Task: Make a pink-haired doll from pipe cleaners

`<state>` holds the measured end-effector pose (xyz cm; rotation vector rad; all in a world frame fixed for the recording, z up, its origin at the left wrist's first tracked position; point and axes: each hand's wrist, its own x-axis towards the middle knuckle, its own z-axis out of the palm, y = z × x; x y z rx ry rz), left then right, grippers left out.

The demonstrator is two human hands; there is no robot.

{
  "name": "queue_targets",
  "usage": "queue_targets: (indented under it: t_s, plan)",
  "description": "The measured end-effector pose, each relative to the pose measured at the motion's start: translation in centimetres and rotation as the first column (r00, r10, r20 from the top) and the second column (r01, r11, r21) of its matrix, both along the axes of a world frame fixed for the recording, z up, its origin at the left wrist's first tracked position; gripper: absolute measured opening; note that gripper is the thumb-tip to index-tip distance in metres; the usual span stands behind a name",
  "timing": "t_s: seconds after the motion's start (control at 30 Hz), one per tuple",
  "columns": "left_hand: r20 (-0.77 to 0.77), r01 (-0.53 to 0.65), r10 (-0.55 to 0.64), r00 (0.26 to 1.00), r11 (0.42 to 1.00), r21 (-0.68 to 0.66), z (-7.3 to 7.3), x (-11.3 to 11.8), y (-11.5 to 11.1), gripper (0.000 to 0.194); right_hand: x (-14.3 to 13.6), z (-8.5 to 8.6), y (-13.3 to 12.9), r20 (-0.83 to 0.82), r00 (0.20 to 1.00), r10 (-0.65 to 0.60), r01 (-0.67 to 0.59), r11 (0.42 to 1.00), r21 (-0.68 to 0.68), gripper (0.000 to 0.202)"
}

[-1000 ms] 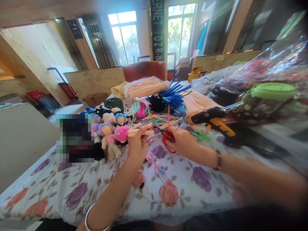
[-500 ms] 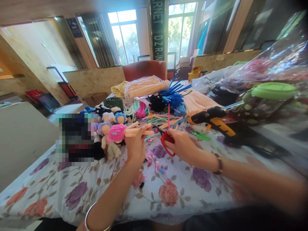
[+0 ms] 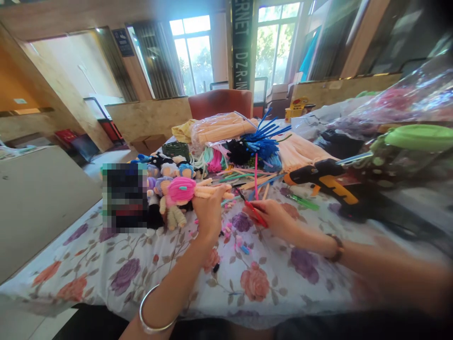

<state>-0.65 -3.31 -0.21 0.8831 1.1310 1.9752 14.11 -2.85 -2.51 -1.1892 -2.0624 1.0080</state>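
The left hand (image 3: 208, 215) is closed around the pale stems of a pink-haired doll (image 3: 181, 190), which lies sideways in the grip, head to the left and stem ends poking out to the right. The right hand (image 3: 274, 219) is wrapped around the red handles of a pair of scissors (image 3: 255, 215), whose dark blades point left, just beside those stem ends; whether blade and stem touch cannot be told.

The closeness of the tips to the left hand's fingers seems the chief hazard: a slip of either hand could nick skin, or catch a stem at the wrong place. The stems look soft and fuzzy, so a loose hold might let them bend away from the blades and leave an uneven end. A bright pink stem (image 3: 256, 177) rises just beyond the scissors, and a wide swing could snag it or the loose stems (image 3: 244, 173) on the far side.

To the right, a glue gun (image 3: 325, 177) has its nozzle facing left, toward the right hand's side; if hot, it could burn a straying wrist. Small scraps (image 3: 228, 230) dot the surface (image 3: 177, 255) nearby, where a fallen offcut could easily be lost among them.
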Motion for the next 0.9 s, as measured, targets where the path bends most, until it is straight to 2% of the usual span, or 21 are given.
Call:
queue_targets:
  t_s: [0.1,0.23,0.43,0.57,0.67,0.9]
  plan:
    - [-0.013,0.002,-0.002,1.0,1.0,0.008,-0.1,0.0,-0.1,0.051,0.4,0.9,0.2,0.044,0.994,0.099,-0.095,0.992,-0.078,0.033]
    - [-0.031,-0.001,0.001,1.0,1.0,0.018,-0.3,-0.1,0.0,0.051,0.6,1.9,0.5,0.032,0.979,0.202,-0.195,0.967,-0.165,0.019]
    - [-0.031,-0.017,0.017,0.999,1.0,-0.008,-0.5,-0.2,0.3,0.054,0.6,2.7,0.8,0.078,0.982,0.173,-0.147,0.954,-0.261,0.003]
    - [-0.036,-0.033,0.032,0.999,0.999,-0.025,-0.5,-0.2,0.2,0.053,0.5,3.6,1.4,0.191,0.96,0.202,-0.152,0.956,-0.251,0.012]
    - [-0.035,-0.043,0.041,0.999,0.999,-0.033,-0.6,-0.3,0.3,0.052,0.2,4.1,1.7,0.271,0.948,0.167,-0.097,0.962,-0.256,0.014]
    - [-0.055,-0.07,0.067,0.996,0.996,-0.055,-1.2,-0.7,1.1,0.046,-0.8,4.8,1.8,0.305,0.949,0.078,0.018,0.954,-0.299,0.014]
